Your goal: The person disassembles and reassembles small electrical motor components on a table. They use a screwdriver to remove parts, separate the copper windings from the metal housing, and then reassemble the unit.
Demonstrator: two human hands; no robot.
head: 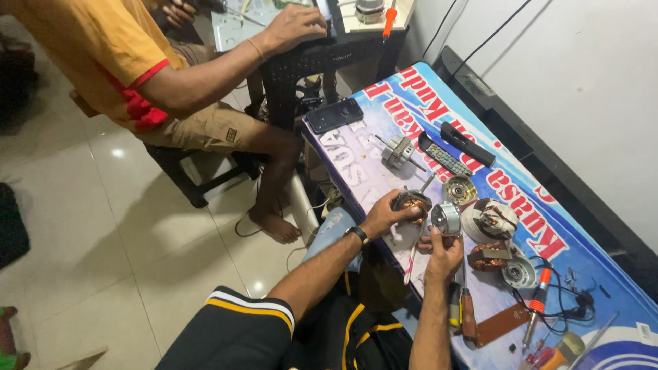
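Stator (411, 203): gripped in left hand (385, 216), off its housing.
Rotor (446, 218): pinched by right hand (444, 255).
Table (603, 274): other motor parts lie loose, unassembled.

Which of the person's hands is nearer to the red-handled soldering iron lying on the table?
The right hand. It holds a silver motor part just left of the soldering iron in the view. The left hand grips a copper-wound motor piece farther away, beyond the right hand.
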